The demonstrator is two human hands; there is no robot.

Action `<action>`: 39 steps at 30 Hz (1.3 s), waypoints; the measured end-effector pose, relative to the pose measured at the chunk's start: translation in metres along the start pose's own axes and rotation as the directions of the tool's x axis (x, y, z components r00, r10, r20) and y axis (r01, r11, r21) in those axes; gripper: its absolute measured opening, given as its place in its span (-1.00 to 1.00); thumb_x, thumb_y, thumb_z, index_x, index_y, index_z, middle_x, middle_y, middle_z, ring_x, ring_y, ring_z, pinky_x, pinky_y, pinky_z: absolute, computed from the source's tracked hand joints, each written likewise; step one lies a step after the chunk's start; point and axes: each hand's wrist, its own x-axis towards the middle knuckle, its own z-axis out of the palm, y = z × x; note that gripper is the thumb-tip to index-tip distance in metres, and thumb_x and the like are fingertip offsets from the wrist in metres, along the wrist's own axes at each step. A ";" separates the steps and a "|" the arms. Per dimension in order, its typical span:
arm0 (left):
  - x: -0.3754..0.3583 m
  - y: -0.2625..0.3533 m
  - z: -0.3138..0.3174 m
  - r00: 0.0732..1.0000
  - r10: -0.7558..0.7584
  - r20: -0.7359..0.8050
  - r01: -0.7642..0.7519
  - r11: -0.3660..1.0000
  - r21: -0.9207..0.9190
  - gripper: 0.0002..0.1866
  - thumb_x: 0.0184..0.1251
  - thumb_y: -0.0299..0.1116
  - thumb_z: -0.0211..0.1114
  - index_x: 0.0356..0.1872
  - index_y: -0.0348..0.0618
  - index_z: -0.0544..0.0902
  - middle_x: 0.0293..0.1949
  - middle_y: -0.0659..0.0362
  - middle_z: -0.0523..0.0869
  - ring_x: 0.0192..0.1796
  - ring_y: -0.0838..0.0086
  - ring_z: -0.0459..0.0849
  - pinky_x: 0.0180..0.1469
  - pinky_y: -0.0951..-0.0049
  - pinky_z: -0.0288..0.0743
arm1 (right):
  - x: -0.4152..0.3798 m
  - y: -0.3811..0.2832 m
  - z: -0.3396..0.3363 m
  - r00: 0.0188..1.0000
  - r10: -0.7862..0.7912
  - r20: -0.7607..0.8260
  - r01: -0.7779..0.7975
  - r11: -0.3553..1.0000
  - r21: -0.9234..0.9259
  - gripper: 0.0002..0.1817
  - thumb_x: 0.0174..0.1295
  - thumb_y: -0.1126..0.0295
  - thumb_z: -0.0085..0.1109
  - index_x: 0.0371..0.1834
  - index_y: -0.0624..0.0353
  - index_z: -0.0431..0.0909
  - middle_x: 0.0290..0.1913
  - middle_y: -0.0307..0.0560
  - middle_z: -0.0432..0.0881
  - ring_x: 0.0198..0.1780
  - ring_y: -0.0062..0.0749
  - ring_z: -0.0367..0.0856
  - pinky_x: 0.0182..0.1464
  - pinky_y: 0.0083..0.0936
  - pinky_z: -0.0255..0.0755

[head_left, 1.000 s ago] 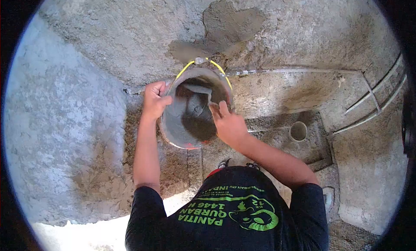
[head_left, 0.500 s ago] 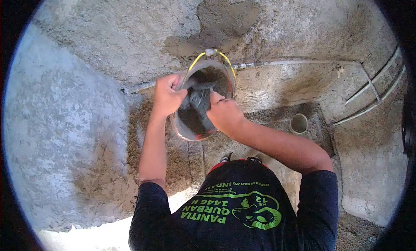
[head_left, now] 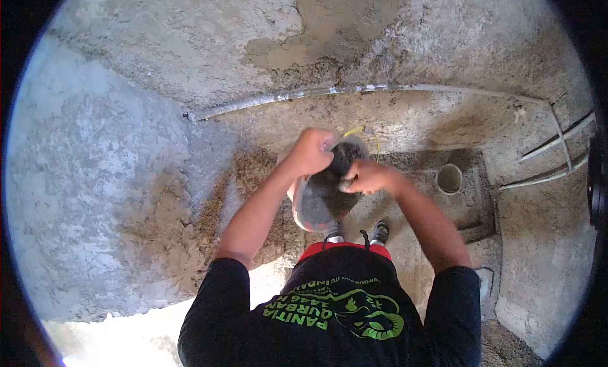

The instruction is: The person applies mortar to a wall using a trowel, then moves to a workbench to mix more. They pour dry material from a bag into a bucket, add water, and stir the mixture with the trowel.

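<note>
My left hand [head_left: 311, 153] is closed on the rim of a bucket [head_left: 301, 214], which hangs tilted in front of my body. A thin yellow handle [head_left: 354, 131] arches over its far side. Grey wet mortar [head_left: 322, 199] lies inside. Over the bucket's right side, my right hand [head_left: 370, 177] is closed around the handle of a trowel [head_left: 346, 185]. Motion blur and the dark mortar hide most of the trowel's blade.
A damp mortar patch [head_left: 339, 25] marks the rough wall ahead. Below it a pale pipe [head_left: 272, 101] runs along the wall, and more pipes [head_left: 546, 174] reach down at the right. A small pail [head_left: 449, 179] stands on the floor near a sandalled foot [head_left: 380, 231].
The bucket and both hands have moved down and right, away from the wall patch and closer to my body. My right hand has shifted within the bucket, and the trowel shows less clearly.
</note>
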 end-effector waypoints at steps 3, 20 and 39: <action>-0.019 -0.020 0.023 0.990 -0.054 0.129 0.049 0.998 0.037 -0.84 -0.14 -0.53 0.29 -0.51 -0.35 0.50 -0.57 -0.15 0.52 -0.51 -0.04 0.53 -0.40 0.10 0.38 | 0.011 0.026 0.061 1.000 0.018 -0.011 -0.012 0.912 0.410 -0.46 0.28 -0.07 0.38 0.00 0.23 0.74 -0.53 -0.15 0.62 -0.61 -0.55 0.53 -0.55 -0.51 0.43; -0.134 -0.080 -0.031 0.579 -0.317 -0.751 0.212 0.948 -0.236 -0.68 -0.10 -0.52 0.36 -0.61 -0.23 0.30 -0.64 0.30 0.25 -0.51 0.59 0.22 -0.50 0.37 0.11 | 0.004 -0.019 0.065 0.799 -0.142 -0.584 0.263 0.956 0.127 -0.54 0.32 0.30 0.33 0.22 0.32 0.58 -0.07 0.27 0.73 -0.08 -0.02 0.78 0.01 -0.31 0.57; -0.295 -0.143 0.021 0.342 -0.575 -0.743 0.306 0.816 -0.491 -0.79 -0.08 -0.61 0.30 -0.61 -0.22 0.39 -0.60 0.35 0.36 -0.47 0.64 0.30 -0.46 0.45 0.21 | 0.033 -0.020 0.044 0.982 -0.051 0.184 0.023 0.988 0.151 -0.45 0.29 -0.05 0.38 0.21 0.08 0.69 -0.28 -0.17 0.75 -0.39 -0.57 0.63 -0.29 -0.45 0.57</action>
